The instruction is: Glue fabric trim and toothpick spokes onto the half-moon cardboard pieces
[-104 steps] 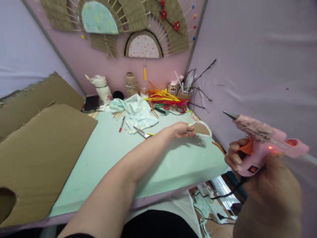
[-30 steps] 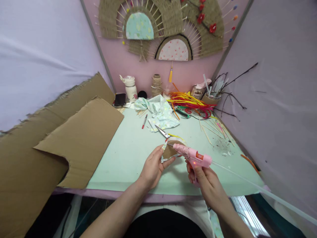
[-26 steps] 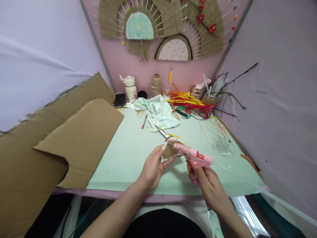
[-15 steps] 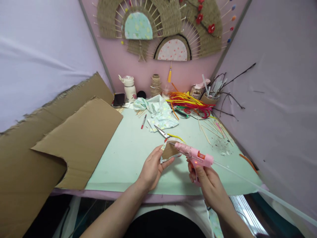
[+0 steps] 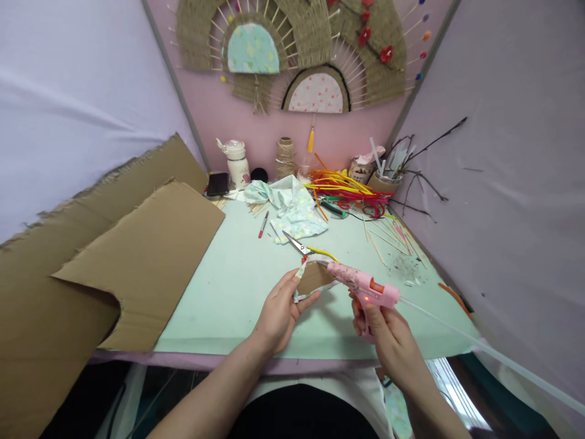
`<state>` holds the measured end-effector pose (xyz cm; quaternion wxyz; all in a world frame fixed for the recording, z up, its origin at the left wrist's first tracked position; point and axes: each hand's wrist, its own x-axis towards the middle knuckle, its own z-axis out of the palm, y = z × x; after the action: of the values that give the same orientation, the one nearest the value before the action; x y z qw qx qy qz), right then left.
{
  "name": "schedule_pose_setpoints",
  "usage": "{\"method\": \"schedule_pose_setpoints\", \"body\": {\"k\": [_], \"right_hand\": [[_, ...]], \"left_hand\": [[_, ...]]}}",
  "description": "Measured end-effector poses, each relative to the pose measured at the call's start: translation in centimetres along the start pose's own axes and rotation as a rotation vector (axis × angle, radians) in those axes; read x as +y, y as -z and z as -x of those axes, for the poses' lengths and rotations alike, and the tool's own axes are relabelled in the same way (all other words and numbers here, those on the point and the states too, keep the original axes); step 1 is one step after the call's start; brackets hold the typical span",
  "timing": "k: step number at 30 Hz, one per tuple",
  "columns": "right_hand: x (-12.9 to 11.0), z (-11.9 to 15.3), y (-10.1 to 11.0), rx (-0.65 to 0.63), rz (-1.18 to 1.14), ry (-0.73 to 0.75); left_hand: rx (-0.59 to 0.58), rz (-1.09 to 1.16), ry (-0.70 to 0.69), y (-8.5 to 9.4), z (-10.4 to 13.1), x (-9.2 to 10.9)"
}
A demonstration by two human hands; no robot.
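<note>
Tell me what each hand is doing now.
Left hand: closed on the cloth-edged cardboard piece.
Right hand: closed around the pink glue gun, nozzle at the cardboard.

We can read no words, brands, numbers or signs here. Small marks, too tiny for us to make out, line the side of the pink glue gun (image 5: 365, 285) above the table (image 5: 208, 299). Dark marks on the jar (image 5: 359, 171), near the table's back right corner, are just as unreadable to us.
</note>
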<state>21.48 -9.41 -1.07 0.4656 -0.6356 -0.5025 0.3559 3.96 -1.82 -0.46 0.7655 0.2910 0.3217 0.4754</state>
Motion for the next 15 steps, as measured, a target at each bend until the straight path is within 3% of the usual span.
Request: {"method": "schedule_pose_setpoints", "body": {"k": [15], "right_hand": [[2.2, 0.4, 0.5, 0.039, -0.027, -0.029]], "left_hand": [[0.012, -0.031, -0.012, 0.1, 0.1, -0.2]]}}
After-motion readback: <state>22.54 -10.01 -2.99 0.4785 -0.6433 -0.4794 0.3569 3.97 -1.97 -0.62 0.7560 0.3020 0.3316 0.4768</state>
